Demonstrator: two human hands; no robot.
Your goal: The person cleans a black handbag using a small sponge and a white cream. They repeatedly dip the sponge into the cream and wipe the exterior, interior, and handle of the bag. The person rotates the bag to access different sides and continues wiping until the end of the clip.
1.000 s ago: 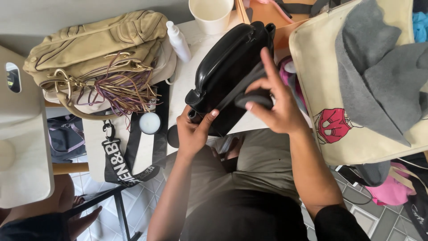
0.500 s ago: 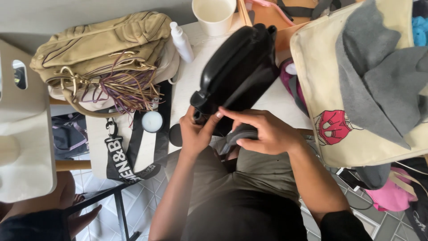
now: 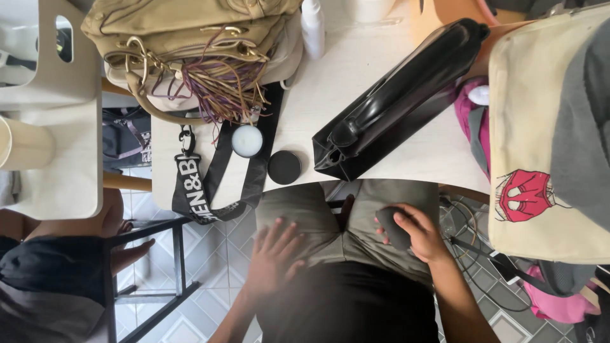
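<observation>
Resting low on the lap, both hands are off the white tabletop [image 3: 381, 82]. The right hand [image 3: 416, 232] curls its fingers and thumb around a small dark rounded object [image 3: 393, 227], perhaps a pouch or case, and holds it against the right thigh of the olive-green trousers [image 3: 318, 222]. The left hand [image 3: 274, 254] lies flat on the left thigh, fingers spread and holding nothing.

By the look of it, the small object is already out and in hand, while the glossy black handbag [image 3: 400, 95] lies untouched on its side on the table, one corner over the near edge; whatever is left to do with the object is not yet done.

Near the bag sit a round black tin [image 3: 284, 167] and a round white-lidded jar [image 3: 246, 140], just beside a black strap with white lettering [image 3: 197, 190] that hangs from a tan leather bag with fringed tassels [image 3: 190, 44].

What the dark object is stays unclear, since the fingers cover most of it. The handbag's opening faces away, so I cannot tell whether it is zipped. The cream canvas tote bag with a red print [image 3: 540, 159] is cut off at the right, and another person at the lower left is mostly out of frame.
</observation>
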